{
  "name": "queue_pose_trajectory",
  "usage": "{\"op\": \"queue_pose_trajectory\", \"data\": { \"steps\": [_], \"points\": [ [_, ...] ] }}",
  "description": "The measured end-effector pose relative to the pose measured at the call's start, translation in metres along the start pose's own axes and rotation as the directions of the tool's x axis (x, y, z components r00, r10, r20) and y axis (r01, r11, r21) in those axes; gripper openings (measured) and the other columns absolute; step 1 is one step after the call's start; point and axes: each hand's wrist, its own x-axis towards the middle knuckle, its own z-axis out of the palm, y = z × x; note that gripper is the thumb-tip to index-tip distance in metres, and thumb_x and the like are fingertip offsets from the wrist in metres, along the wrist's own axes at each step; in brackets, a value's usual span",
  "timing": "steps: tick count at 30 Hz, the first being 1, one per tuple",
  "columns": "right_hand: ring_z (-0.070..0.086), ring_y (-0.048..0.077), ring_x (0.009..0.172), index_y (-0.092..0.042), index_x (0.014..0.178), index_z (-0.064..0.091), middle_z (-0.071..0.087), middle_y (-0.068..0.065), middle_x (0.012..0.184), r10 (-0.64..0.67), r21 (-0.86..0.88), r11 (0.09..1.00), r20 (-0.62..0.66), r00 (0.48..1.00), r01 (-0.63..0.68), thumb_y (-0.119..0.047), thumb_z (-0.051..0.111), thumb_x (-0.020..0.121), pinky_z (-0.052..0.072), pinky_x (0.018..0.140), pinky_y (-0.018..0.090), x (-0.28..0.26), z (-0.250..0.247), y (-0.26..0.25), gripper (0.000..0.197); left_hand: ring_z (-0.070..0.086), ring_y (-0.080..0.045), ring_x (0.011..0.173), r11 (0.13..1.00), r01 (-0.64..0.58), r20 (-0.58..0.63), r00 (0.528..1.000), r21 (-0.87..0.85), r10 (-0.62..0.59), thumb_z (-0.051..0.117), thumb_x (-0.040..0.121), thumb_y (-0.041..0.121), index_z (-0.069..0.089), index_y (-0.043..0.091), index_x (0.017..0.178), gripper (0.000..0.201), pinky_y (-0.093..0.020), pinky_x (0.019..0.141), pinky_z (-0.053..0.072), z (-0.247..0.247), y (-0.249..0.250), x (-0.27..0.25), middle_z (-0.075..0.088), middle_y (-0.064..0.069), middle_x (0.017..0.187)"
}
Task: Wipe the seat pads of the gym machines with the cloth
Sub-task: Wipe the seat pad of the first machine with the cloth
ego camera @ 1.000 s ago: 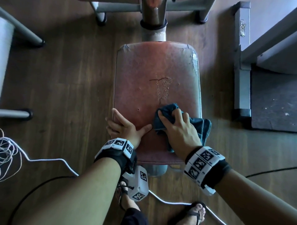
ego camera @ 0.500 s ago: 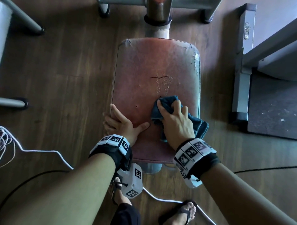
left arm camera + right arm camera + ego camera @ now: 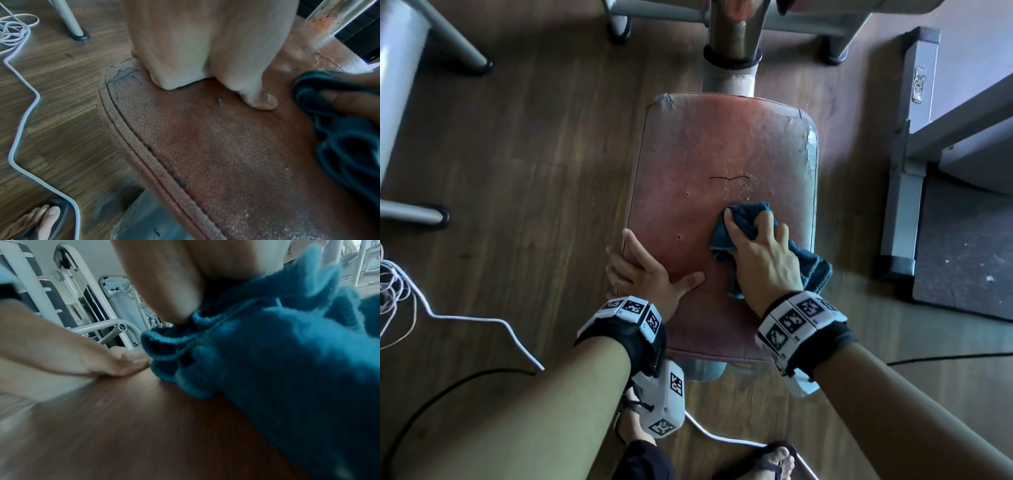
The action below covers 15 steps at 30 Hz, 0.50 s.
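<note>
A worn red-brown seat pad (image 3: pixel 722 147) lies below me, cracked near its middle. My right hand (image 3: pixel 756 240) grips a bunched teal cloth (image 3: pixel 748 212) and presses it on the pad's right half, just below the crack. Part of the cloth (image 3: pixel 816 270) hangs over the right edge. My left hand (image 3: pixel 654 263) holds the pad's left edge, thumb on top and fingers curled over the side. The left wrist view shows that thumb (image 3: pixel 259 100) on the pad (image 3: pixel 226 146), with the cloth (image 3: pixel 339 138) at the right. In the right wrist view, the cloth (image 3: pixel 277 353) fills the frame over the pad (image 3: pixel 144 426).
The seat's metal post (image 3: pixel 732 34) rises at the far end. A grey machine frame (image 3: pixel 900 188) and dark mat (image 3: pixel 962 240) stand to the right. Grey legs (image 3: pixel 414 212) and a white cable (image 3: pixel 482 318) are on the wooden floor at left. A sandalled foot (image 3: pixel 774 459) is below.
My right hand has slid the cloth a little farther up the pad, over the lower part of the crack. The left hand keeps its hold on the left edge.
</note>
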Motion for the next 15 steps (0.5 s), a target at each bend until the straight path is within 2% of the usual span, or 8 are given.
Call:
{"op": "queue_pose_trajectory", "data": {
  "steps": [6,11,15],
  "points": [
    [0.033,0.033,0.115,-0.033,0.151,0.016,0.023,0.012,0.137,0.040,0.050,0.998,-0.059,0.997,-0.037,-0.012,0.041,0.096,0.054,0.075,0.041,0.034,-0.010,-0.014,0.065,-0.001,-0.041,0.145,0.999,0.046,0.074,0.996,0.013,-0.047,0.067,0.054,0.079,-0.036,0.026,0.142,0.145,-0.059,0.113,0.015,-0.003,0.002,0.003,-0.021,-0.019,0.155],
    [0.039,0.034,0.113,-0.027,0.152,0.017,0.028,0.015,0.137,-0.058,-0.010,0.998,-0.029,0.998,0.058,-0.014,0.038,0.096,0.052,0.069,0.039,0.023,-0.007,-0.015,0.061,0.000,-0.039,0.145,0.998,0.055,0.047,0.997,0.004,-0.055,0.070,0.051,0.078,-0.031,0.027,0.145,0.147,-0.058,0.113,0.015,-0.001,0.004,0.002,-0.019,-0.016,0.156],
    [0.039,0.034,0.113,-0.027,0.152,0.018,0.027,0.014,0.136,-0.059,0.010,0.998,-0.035,0.998,0.060,-0.015,0.037,0.097,0.051,0.068,0.037,0.033,-0.011,-0.024,0.060,-0.001,-0.040,0.145,0.998,0.062,0.058,0.996,-0.001,-0.062,0.071,0.054,0.076,-0.032,0.027,0.145,0.145,-0.058,0.113,0.013,-0.003,0.005,0.001,-0.020,-0.017,0.156]
  ]
}}
